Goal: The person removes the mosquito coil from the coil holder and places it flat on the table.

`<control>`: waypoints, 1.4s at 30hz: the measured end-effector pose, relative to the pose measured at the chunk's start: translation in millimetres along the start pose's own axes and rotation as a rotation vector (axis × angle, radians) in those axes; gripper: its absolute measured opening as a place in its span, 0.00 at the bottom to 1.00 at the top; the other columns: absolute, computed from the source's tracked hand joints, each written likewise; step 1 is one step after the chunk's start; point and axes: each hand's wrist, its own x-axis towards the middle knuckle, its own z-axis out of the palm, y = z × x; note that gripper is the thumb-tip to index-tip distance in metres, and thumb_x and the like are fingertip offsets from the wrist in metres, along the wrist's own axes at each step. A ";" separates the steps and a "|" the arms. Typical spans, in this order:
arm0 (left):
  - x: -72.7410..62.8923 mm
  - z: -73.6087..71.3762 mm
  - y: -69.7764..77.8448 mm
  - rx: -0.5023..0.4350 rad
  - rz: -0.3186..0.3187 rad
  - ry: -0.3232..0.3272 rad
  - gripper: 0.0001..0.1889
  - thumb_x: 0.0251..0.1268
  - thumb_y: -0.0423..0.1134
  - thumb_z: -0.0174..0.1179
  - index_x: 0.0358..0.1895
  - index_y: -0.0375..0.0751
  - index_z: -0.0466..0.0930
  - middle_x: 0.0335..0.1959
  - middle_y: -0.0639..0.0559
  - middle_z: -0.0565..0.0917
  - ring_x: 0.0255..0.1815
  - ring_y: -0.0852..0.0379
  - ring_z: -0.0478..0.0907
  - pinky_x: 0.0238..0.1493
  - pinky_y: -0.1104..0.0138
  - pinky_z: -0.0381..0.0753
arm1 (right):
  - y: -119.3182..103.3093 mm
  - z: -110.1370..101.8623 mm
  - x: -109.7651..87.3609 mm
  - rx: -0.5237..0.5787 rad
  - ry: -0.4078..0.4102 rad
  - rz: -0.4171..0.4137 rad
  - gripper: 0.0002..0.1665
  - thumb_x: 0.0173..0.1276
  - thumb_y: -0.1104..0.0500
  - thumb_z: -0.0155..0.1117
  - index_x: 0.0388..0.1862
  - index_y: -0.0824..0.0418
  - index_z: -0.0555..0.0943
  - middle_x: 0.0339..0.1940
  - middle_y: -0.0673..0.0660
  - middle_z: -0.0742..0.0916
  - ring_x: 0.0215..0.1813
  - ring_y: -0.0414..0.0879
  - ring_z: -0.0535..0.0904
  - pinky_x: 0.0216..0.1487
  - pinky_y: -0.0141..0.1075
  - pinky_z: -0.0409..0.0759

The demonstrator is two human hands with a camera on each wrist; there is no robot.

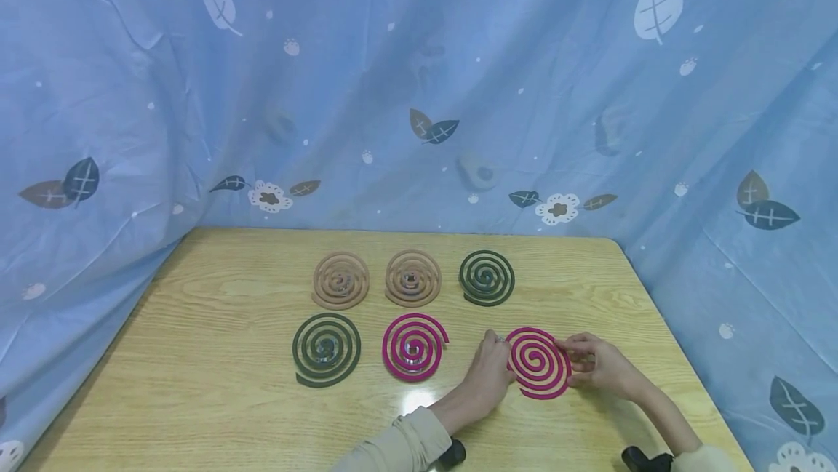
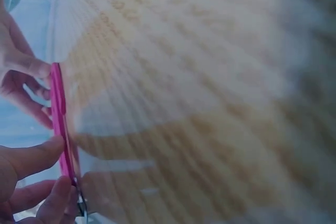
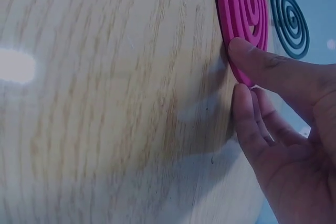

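Observation:
A pink mosquito coil (image 1: 535, 361) is held between both hands near the table's right side. My left hand (image 1: 487, 377) pinches its left edge; in the left wrist view the left thumb (image 2: 37, 156) lies on one face, with fingertips against the other. A small shiny metal piece (image 2: 81, 205) shows beside those fingertips, its shape mostly hidden. On the opposite edge, my right hand (image 1: 605, 366) grips the same coil, its thumb (image 3: 252, 59) on top and fingers below. Another pink mosquito coil (image 1: 415, 348) lies to the left, over a small metal stand.
Two brown mosquito coils (image 1: 340, 281) and a dark green one (image 1: 487, 278) form the back row. A second dark green coil (image 1: 326, 350) lies front left. Metal bits show beneath several coils. Blue patterned cloth (image 1: 419, 94) hangs behind the wooden table (image 1: 216, 385).

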 end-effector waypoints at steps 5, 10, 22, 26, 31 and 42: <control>-2.4 -9.9 -2.1 -0.042 0.082 0.017 0.10 0.48 0.30 0.72 0.35 0.32 0.84 0.31 0.51 0.74 0.33 0.63 0.72 0.35 0.80 0.76 | 3.1 -1.2 0.6 0.000 -0.014 -0.030 0.36 0.51 0.69 0.74 0.59 0.79 0.71 0.51 0.71 0.75 0.45 0.47 0.75 0.45 0.33 0.85; 3.5 -17.7 -12.5 -0.240 0.209 -0.011 0.16 0.53 0.31 0.70 0.47 0.35 0.84 0.41 0.47 0.83 0.40 0.60 0.79 0.40 0.82 0.77 | 7.4 -1.7 -7.6 0.000 0.041 -0.142 0.34 0.59 0.66 0.69 0.61 0.79 0.69 0.50 0.73 0.78 0.45 0.40 0.78 0.45 0.31 0.85; 24.9 -30.2 -29.3 -0.757 0.155 -0.041 0.18 0.59 0.31 0.66 0.54 0.37 0.81 0.52 0.46 0.82 0.54 0.50 0.79 0.53 0.65 0.82 | -3.5 11.6 -8.1 0.229 0.263 -0.291 0.26 0.65 0.73 0.61 0.61 0.78 0.70 0.54 0.55 0.83 0.52 0.42 0.80 0.51 0.28 0.82; 30.3 -31.8 -30.0 -0.732 0.157 -0.028 0.20 0.58 0.29 0.66 0.55 0.36 0.80 0.52 0.45 0.82 0.52 0.48 0.79 0.51 0.71 0.82 | -6.6 12.5 -1.8 0.231 0.279 -0.303 0.25 0.65 0.73 0.60 0.60 0.79 0.70 0.54 0.57 0.83 0.52 0.44 0.80 0.52 0.28 0.81; 33.7 -33.3 -35.1 -0.734 0.158 -0.020 0.20 0.58 0.28 0.66 0.56 0.34 0.79 0.52 0.44 0.81 0.52 0.45 0.79 0.51 0.72 0.82 | -9.2 12.6 7.3 0.237 0.290 -0.259 0.25 0.66 0.70 0.61 0.61 0.76 0.71 0.54 0.54 0.83 0.52 0.45 0.80 0.52 0.28 0.81; 41.7 -42.2 -44.9 -0.696 0.145 0.005 0.20 0.60 0.30 0.65 0.57 0.36 0.79 0.53 0.42 0.80 0.53 0.46 0.79 0.53 0.69 0.82 | -16.4 11.2 25.4 0.228 0.260 -0.266 0.24 0.68 0.67 0.61 0.62 0.71 0.73 0.55 0.52 0.83 0.55 0.46 0.79 0.54 0.27 0.80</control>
